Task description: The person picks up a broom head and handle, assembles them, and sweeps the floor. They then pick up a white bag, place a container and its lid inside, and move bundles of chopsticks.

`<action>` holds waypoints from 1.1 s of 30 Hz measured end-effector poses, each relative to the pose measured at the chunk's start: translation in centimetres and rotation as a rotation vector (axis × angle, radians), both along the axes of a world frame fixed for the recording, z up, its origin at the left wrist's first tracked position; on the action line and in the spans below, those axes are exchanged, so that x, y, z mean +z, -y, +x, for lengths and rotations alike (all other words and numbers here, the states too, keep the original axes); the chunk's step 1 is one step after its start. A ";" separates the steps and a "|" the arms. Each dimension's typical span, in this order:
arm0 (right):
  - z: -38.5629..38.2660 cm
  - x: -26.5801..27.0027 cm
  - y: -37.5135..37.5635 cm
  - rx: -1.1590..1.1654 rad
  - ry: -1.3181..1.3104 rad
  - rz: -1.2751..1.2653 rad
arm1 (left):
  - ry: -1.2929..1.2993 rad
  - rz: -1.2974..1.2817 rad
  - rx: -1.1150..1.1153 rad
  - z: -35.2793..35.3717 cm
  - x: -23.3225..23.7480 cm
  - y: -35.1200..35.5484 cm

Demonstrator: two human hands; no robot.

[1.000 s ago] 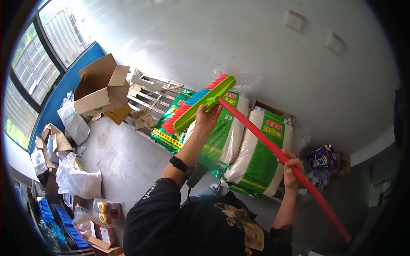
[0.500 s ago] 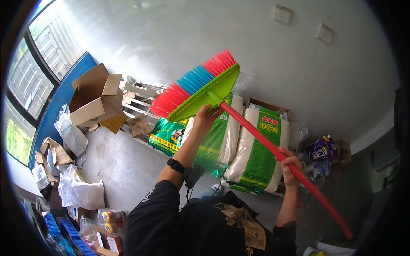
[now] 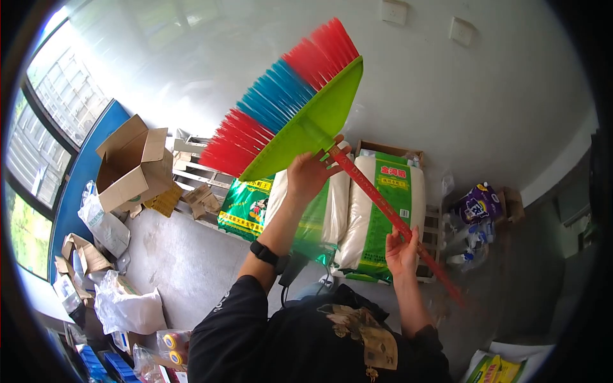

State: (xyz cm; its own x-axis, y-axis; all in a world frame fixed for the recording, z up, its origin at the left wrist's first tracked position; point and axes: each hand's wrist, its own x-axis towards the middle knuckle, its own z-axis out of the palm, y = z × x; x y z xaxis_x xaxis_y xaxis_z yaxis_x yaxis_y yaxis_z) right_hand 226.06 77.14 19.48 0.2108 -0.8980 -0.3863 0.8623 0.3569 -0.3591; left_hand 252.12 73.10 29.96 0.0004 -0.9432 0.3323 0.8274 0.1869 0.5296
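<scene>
A broom (image 3: 300, 131) with a lime-green head, red and blue bristles and a red handle is held slantwise across the middle of the view. Its bristles point up and left, and lettering shows along the handle. My left hand (image 3: 308, 175) grips the handle just below the head, thumb and fingers on either side of it. Lower down, my right hand (image 3: 402, 252) has its fingers loosely round the handle, palm turned upward. Behind the broom lie green-and-white rice sacks (image 3: 386, 204) on a slatted pallet.
An opened cardboard box (image 3: 137, 166) stands at the left beside a blue panel under the window. White plastic bags (image 3: 131, 306) lie on the grey floor (image 3: 166, 255). A purple package (image 3: 477, 203) is at the right by the wall (image 3: 498, 108), and a yellow-green bag (image 3: 498, 369) at the lower right.
The broom head has risen and come closer to the camera, and the handle has rolled so its lettering shows. My right hand has shifted left, its grip looser. The camera view has shifted slightly.
</scene>
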 end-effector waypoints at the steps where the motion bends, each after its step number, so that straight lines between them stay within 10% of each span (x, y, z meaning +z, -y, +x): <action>1: -0.2 -0.4 -0.1 0.034 0.019 0.013 | 0.002 0.017 -0.027 0.0 0.1 0.0; 5: -1.0 -1.7 -0.6 0.101 0.004 0.037 | 0.219 0.080 -0.009 0.4 -2.0 0.7; 14: -1.0 0.0 -2.4 0.443 -0.329 -0.273 | -0.192 0.091 0.257 -0.2 -2.4 1.9; 15: -2.5 -0.5 -2.5 0.563 -0.590 -0.406 | -0.200 0.147 0.317 0.1 -2.0 1.8; 18: -3.8 1.3 -2.8 -0.191 -1.566 -1.284 | -0.131 0.229 0.433 1.9 -2.1 1.7; 22: -5.8 1.0 -1.2 -0.144 -2.095 -1.144 | -0.158 0.261 0.483 3.7 -3.1 1.6; 26: -6.2 -6.6 -1.2 0.147 -1.746 -0.790 | -0.180 0.228 0.493 4.4 -3.8 1.5; 33: -5.3 -6.5 -1.3 -0.111 -1.890 -1.144 | -0.228 0.285 0.487 5.5 -4.0 1.3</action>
State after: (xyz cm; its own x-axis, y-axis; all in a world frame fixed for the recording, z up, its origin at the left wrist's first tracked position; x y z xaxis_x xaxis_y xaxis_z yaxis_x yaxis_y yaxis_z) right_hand 220.73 78.41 12.98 0.2814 -0.8017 0.5274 -0.6457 -0.5647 -0.5140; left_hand 257.66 71.83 25.96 0.4958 -0.8684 0.0070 0.7808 0.4493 0.4341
